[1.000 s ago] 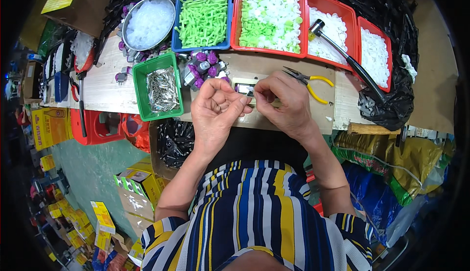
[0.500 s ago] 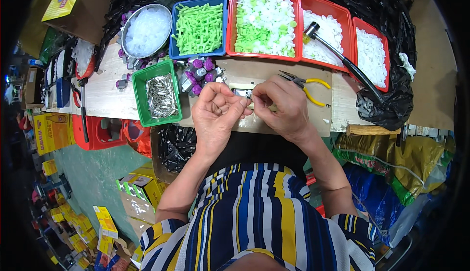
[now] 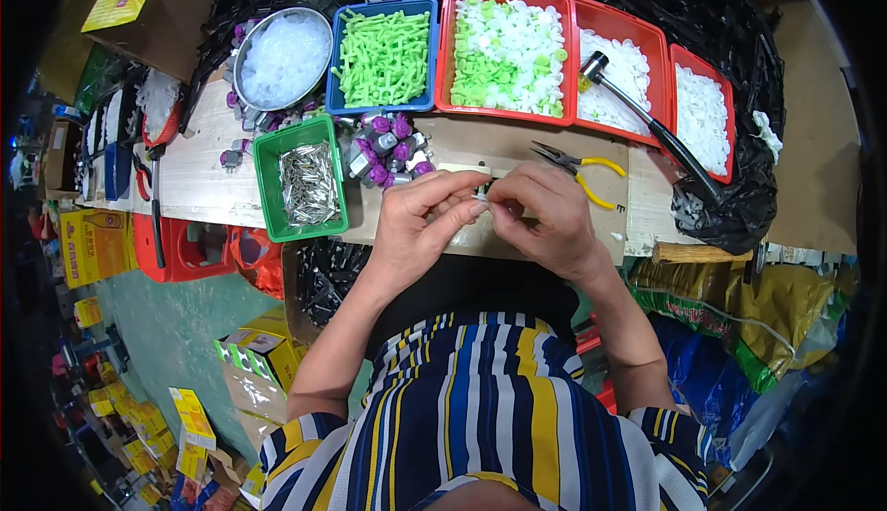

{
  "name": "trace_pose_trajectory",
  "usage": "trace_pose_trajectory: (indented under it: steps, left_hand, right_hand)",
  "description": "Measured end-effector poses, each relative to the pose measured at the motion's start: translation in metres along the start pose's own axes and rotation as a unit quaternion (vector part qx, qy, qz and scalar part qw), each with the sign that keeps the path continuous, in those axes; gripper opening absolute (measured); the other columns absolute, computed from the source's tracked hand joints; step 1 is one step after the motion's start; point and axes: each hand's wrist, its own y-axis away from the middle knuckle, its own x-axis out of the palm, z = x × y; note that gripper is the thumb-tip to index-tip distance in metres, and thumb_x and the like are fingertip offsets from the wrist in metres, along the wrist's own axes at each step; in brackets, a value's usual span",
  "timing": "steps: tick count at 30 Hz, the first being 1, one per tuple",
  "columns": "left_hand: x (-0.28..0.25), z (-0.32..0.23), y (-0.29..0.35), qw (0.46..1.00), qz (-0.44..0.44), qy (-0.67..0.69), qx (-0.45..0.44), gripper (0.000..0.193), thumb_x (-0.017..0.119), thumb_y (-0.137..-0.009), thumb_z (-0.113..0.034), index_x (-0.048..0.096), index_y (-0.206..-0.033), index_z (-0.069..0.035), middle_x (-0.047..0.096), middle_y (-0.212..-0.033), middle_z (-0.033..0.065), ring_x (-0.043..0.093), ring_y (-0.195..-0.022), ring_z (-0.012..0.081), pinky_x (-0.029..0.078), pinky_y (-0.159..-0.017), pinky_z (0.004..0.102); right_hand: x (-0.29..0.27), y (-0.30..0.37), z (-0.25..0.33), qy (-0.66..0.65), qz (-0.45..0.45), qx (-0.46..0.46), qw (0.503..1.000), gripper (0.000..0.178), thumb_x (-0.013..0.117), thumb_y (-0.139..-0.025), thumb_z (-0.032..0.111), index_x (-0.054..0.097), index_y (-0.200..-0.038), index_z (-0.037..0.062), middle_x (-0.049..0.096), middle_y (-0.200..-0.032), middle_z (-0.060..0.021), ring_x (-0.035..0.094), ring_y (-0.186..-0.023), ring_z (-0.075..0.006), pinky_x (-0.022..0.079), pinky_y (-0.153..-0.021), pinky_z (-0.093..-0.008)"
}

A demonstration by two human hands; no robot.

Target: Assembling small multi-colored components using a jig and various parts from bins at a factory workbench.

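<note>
Left hand (image 3: 416, 220) changed: forefinger now straighter, reaching across toward right hand (image 3: 550, 215); more of pale fixture (image 3: 449, 167) on bench covered. Tiny pale piece (image 3: 479, 199) shows at meeting fingertips, above bench edge. Left thumb and forefinger bracket it; firm pinch, cannot tell. Right fingertips bunched beside it, grip hidden. Likely means fine two-handed handling underway. Yellow-handled pliers (image 3: 594, 162) lie right, untouched.

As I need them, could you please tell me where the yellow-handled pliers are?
In the head view, the pliers lie right of centre, beside the right hand, below the red bins.
</note>
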Motion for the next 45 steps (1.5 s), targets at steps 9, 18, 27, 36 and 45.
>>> trace_pose_trajectory:
  steps: [9, 18, 27, 36, 45]
  left_hand:
    - [0.003, 0.000, -0.002, 0.994, -0.004, -0.096, 0.059, 0.026, 0.075, -0.083, -0.007, 0.069, -0.107, 0.002, 0.068, -0.084, 0.0113, 0.065, -0.071, 0.0178, 0.052, -0.064, 0.0280]
    - [0.009, 0.003, 0.000, 0.990, -0.035, -0.123, 0.054, 0.032, 0.080, -0.078, -0.008, 0.070, -0.108, 0.001, 0.066, -0.083, 0.0101, 0.063, -0.068, 0.0181, 0.049, -0.058, 0.0291]
    - [0.011, 0.026, 0.015, 0.901, -0.092, -0.334, 0.260, 0.036, 0.081, -0.072, -0.010, 0.070, -0.105, -0.003, 0.064, -0.095, 0.0090, 0.061, -0.089, 0.0281, 0.049, -0.072, 0.0378]
    - [0.015, 0.037, 0.019, 0.848, -0.069, -0.416, 0.321, 0.034, 0.070, -0.074, -0.012, 0.070, -0.108, -0.007, 0.063, -0.109, 0.0078, 0.058, -0.105, 0.0274, 0.045, -0.080, 0.0369]
    - [0.015, 0.036, 0.020, 0.776, -0.054, -0.548, 0.307, 0.030, 0.075, -0.079, -0.020, 0.072, -0.109, -0.016, 0.063, -0.113, 0.0031, 0.055, -0.112, 0.0250, 0.037, -0.093, 0.0399]
  right_hand:
    - [-0.004, 0.009, -0.003, -0.018, 0.017, 0.027, 0.999, 0.015, 0.074, -0.074, 0.000, 0.067, -0.086, 0.0054, 0.062, -0.075, -0.0037, 0.061, -0.062, -0.0174, 0.042, -0.058, -0.0288]
    - [-0.005, 0.013, -0.009, 0.026, 0.007, 0.011, 1.000, 0.015, 0.075, -0.075, 0.002, 0.068, -0.088, 0.0053, 0.064, -0.079, -0.0050, 0.062, -0.066, -0.0205, 0.044, -0.061, -0.0317]
    - [-0.002, 0.016, -0.017, 0.096, 0.042, 0.008, 0.994, 0.014, 0.074, -0.077, 0.004, 0.068, -0.090, 0.0064, 0.060, -0.078, -0.0039, 0.061, -0.069, -0.0220, 0.044, -0.062, -0.0327]
    - [-0.002, 0.014, -0.017, 0.130, 0.077, -0.009, 0.989, 0.017, 0.073, -0.076, 0.004, 0.067, -0.091, 0.0073, 0.059, -0.081, -0.0030, 0.060, -0.072, -0.0202, 0.041, -0.064, -0.0332]
    - [-0.005, 0.007, -0.011, 0.153, 0.121, -0.012, 0.981, 0.016, 0.072, -0.077, 0.006, 0.066, -0.092, 0.0072, 0.055, -0.083, -0.0035, 0.059, -0.075, -0.0201, 0.039, -0.066, -0.0328]
